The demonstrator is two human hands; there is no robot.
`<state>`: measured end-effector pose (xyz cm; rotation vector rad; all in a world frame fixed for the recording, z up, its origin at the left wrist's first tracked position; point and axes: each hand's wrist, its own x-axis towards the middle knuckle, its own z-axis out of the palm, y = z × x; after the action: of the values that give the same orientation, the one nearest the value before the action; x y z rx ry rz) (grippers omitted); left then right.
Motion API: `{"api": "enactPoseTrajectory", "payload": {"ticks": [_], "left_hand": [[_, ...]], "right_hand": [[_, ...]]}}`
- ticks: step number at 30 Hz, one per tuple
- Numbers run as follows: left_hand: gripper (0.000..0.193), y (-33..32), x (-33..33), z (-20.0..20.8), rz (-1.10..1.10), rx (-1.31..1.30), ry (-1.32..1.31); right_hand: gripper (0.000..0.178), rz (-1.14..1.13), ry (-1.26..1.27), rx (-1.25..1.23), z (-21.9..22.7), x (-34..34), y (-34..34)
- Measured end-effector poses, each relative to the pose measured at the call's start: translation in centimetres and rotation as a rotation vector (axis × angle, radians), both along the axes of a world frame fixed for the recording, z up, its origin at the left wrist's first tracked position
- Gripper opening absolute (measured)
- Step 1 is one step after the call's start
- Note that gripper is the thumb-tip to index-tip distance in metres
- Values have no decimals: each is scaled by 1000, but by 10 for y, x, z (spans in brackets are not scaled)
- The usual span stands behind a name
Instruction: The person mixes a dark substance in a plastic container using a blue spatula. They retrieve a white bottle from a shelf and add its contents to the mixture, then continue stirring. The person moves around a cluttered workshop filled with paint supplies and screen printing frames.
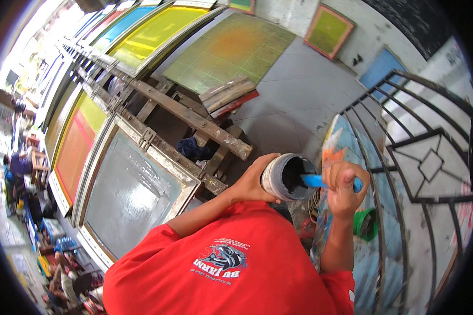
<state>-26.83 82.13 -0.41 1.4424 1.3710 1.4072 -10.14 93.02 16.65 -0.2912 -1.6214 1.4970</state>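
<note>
My left hand is wrapped round the side of a white plastic tub, which is tilted so its mouth faces right. Dark grey ink coats the inside of the tub. In my right hand is the handle of a blue spatula, gripped in a closed fist. The spatula's far end reaches into the tub and is hidden in the dark ink. Left of my body lies a framed printing screen with grey, wet-looking streaks on its mesh.
A metal rail with hinges carries several framed screens, including a yellow one. Wooden squeegees rest at its end. To the right, a green container stands on a paint-stained blue surface beside a black iron railing.
</note>
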Motion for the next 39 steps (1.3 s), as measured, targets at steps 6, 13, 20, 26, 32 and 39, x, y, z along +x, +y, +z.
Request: {"api": "enactPoseTrajectory", "payload": {"ticks": [6, 13, 20, 26, 32, 39], "left_hand": [[116, 85, -19, -3, 144, 42, 66], [116, 210, -40, -7, 338, 43, -80], [114, 294, -72, 4, 499, 71, -19], [115, 357, -108, -11, 554, 97, -57], [112, 422, -154, -28, 723, 189, -218], [115, 458, -241, -38, 945, 163, -107]], "right_hand": [[55, 448, 182, -282, -5, -51, 123], [55, 391, 205, -32, -10, -95, 261], [59, 493, 115, 15, -11, -144, 366], [63, 888, -114, -163, -13, -205, 436], [57, 816, 178, -486, -18, -303, 495], [59, 805, 144, 260, -39, -414, 534]]}}
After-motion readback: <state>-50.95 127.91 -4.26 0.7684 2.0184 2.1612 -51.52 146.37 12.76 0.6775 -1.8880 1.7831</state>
